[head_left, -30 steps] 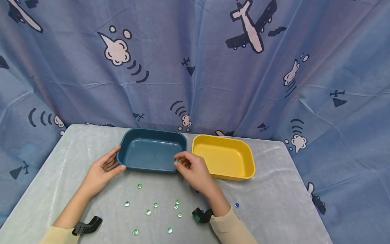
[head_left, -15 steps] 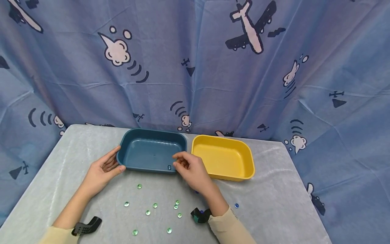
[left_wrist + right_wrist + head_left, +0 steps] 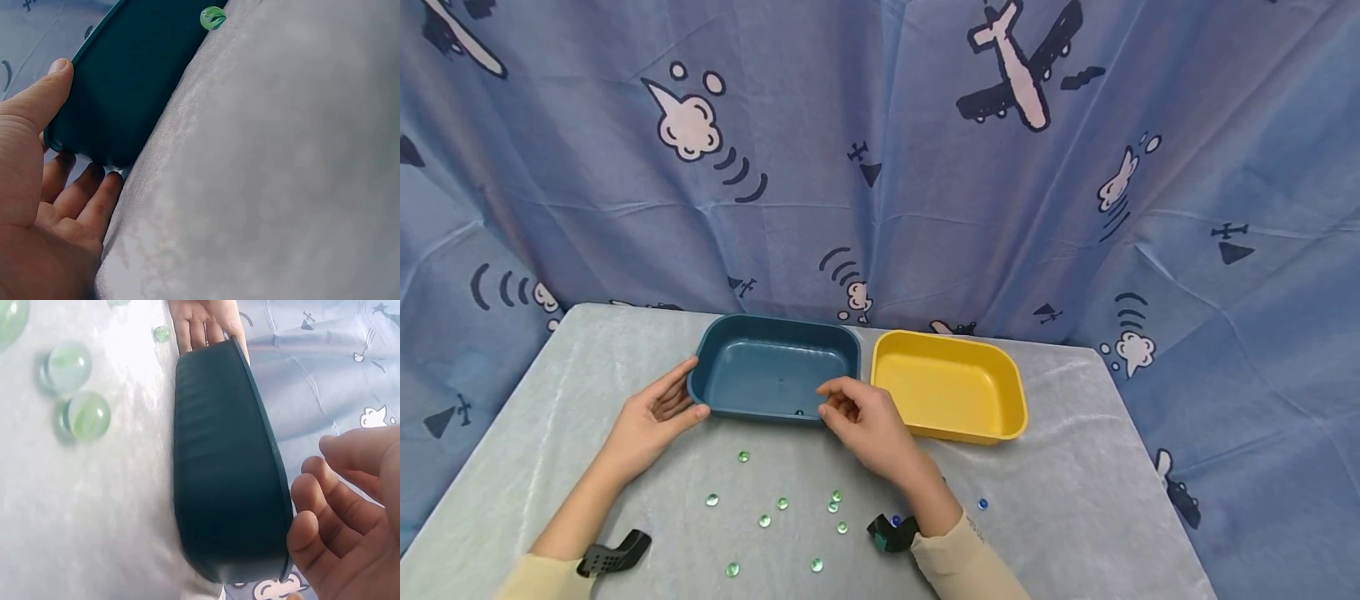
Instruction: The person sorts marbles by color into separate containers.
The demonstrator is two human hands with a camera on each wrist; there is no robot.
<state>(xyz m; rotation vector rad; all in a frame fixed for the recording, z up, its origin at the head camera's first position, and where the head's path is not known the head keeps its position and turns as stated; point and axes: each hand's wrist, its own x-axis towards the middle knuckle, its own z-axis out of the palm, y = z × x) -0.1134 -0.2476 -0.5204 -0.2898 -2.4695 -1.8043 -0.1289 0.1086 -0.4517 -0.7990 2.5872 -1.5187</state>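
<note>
My left hand (image 3: 651, 421) rests against the left end of the dark blue plastic tub (image 3: 767, 375), thumb by its front corner and fingertips on the end wall. Over the tub's right front rim is my right hand (image 3: 872, 421), its thumb and index finger apart with nothing between them. One glass marble (image 3: 799, 412) shows inside the tub near the front wall. In the right wrist view the right fingers (image 3: 306, 528) curve loosely beside the rim. Several green glass marbles (image 3: 782, 503) lie on the cloth in front of the tub.
A yellow tub (image 3: 951, 387) stands close to the right of the blue one. Blue marbles (image 3: 982, 504) lie at the right, one (image 3: 896, 520) beside the right wrist strap. A grey cloth (image 3: 1075, 500) covers the table, and a blue patterned curtain (image 3: 880, 167) hangs behind.
My right thumb and index finger have let go of a marble, which dropped into the blue tub and rolled left along its front wall. The right hand has shifted slightly left; the left hand stays still.
</note>
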